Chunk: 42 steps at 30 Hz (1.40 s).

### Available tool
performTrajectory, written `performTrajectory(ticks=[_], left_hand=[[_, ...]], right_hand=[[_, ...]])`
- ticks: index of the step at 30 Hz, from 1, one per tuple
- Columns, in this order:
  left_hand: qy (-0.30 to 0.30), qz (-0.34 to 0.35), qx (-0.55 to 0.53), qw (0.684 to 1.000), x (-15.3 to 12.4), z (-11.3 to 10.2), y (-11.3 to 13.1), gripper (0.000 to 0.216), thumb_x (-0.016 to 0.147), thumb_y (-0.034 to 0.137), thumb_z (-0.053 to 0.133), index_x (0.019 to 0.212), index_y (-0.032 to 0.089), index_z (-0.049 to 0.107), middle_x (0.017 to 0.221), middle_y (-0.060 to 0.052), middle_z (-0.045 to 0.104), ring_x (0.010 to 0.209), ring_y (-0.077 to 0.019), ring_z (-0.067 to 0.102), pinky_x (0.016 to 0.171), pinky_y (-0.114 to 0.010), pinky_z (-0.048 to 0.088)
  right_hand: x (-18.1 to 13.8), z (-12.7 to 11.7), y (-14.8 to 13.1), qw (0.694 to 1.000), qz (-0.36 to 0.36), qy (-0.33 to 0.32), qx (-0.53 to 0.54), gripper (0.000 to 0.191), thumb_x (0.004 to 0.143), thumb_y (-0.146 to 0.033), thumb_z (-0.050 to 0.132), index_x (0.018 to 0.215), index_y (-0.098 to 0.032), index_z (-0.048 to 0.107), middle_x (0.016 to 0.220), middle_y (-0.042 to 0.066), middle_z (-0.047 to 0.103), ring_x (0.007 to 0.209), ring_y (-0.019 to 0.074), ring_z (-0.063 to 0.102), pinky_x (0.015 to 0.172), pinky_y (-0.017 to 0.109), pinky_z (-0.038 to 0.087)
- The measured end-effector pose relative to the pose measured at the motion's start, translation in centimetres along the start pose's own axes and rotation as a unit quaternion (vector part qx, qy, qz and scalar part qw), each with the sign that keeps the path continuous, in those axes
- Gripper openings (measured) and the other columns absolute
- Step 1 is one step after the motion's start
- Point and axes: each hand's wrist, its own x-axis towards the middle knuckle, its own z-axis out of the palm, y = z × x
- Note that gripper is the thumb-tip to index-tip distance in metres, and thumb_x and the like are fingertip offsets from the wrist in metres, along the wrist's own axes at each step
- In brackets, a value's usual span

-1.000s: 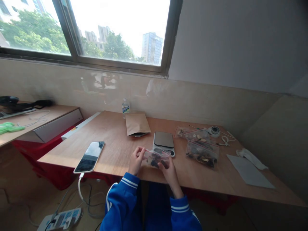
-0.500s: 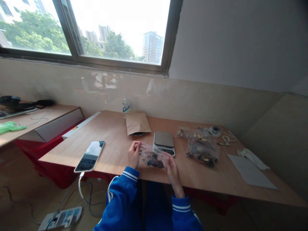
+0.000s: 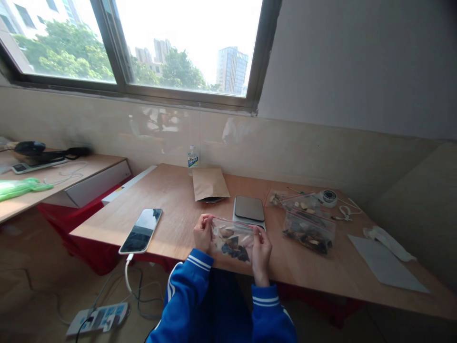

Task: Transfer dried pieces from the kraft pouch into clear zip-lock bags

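Note:
Between my hands hangs a clear zip bag (image 3: 232, 243) with dark and brown dried pieces inside. My left hand (image 3: 203, 232) pinches its upper left corner, and my right hand (image 3: 262, 250) grips its upper right corner. The bag's top edge is stretched nearly level, in front of a digital kitchen scale (image 3: 249, 209) whose lower part it partly hides. Behind, a brown kraft paper pouch (image 3: 210, 185) lies on the table. To the right rest more filled zip bags (image 3: 309, 232), with similar dried pieces showing through the plastic.
A phone (image 3: 141, 231) on a white cable lies at the table's left front edge. A plastic bottle (image 3: 193, 158) stands by the wall. At the right are a white dome camera (image 3: 327, 197), a white sheet (image 3: 387, 262) and a crumpled cloth (image 3: 389, 243). A power strip (image 3: 98, 318) is on the floor.
The bag has been pulled straighter and turned more upright, with its top edge now taut between both hands. The whole view has shifted slightly, so things sit further right.

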Motion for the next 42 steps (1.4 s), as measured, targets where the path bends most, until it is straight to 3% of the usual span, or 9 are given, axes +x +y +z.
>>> performTrajectory(ticks=[3,7,13,21,29,42], left_hand=[[-0.03,-0.003,-0.003,1.0,0.0,0.0,0.0,0.035,0.078,0.055,0.053,0.08,0.02,0.055,0.044,0.009,0.044,0.033,-0.0065,0.037,0.033,-0.018,0.029],[-0.056,-0.043,-0.044,0.997,0.5,0.0,-0.1,0.045,0.076,0.061,0.052,0.083,0.016,0.058,0.062,0.001,0.061,0.044,-0.0071,0.047,0.042,-0.018,0.039],[-0.071,-0.147,-0.133,0.978,1.0,-0.2,-0.3,0.048,0.07,0.059,0.06,0.09,0.016,0.054,0.073,-0.002,0.065,0.052,-0.0115,0.057,0.048,-0.024,0.048],[-0.089,-0.093,-0.109,0.986,0.4,-0.6,-0.1,0.038,0.071,0.051,0.063,0.084,0.015,0.057,0.078,-0.004,0.066,0.067,-0.0139,0.061,0.061,-0.025,0.049],[-0.083,-0.091,-0.117,0.985,0.4,-0.6,-0.2,0.037,0.069,0.048,0.067,0.084,0.016,0.057,0.072,0.0,0.063,0.059,-0.0092,0.055,0.054,-0.019,0.041],[-0.066,-0.087,-0.119,0.987,0.6,-0.7,-0.4,0.042,0.062,0.05,0.07,0.081,0.016,0.055,0.066,0.003,0.058,0.051,-0.0071,0.05,0.048,-0.018,0.037]], right_hand=[[0.4,-0.2,0.6,0.999,-0.009,-0.011,0.032,0.048,0.077,-0.058,0.056,0.094,-0.014,0.063,0.046,-0.005,0.05,0.042,0.0098,0.048,0.046,0.021,0.041],[0.9,-0.6,1.2,0.993,0.017,-0.068,0.096,0.047,0.074,-0.056,0.061,0.105,-0.019,0.059,0.06,-0.005,0.054,0.049,0.0078,0.049,0.047,0.019,0.041],[1.1,-0.8,1.6,0.994,0.044,-0.043,0.094,0.041,0.065,-0.051,0.071,0.086,-0.018,0.059,0.065,-0.002,0.055,0.053,0.0089,0.053,0.045,0.018,0.041],[0.8,-0.8,1.4,0.995,0.015,-0.057,0.084,0.039,0.071,-0.052,0.066,0.089,-0.018,0.061,0.063,-0.003,0.054,0.049,0.0074,0.048,0.043,0.017,0.038],[0.9,-1.0,1.8,0.998,-0.001,-0.026,0.064,0.045,0.07,-0.055,0.065,0.093,-0.016,0.062,0.059,-0.006,0.052,0.035,0.0023,0.033,0.033,0.016,0.025],[0.8,-0.6,2.1,0.997,-0.006,-0.016,0.076,0.05,0.065,-0.057,0.068,0.091,-0.015,0.063,0.054,-0.005,0.054,0.037,0.005,0.04,0.033,0.016,0.027]])
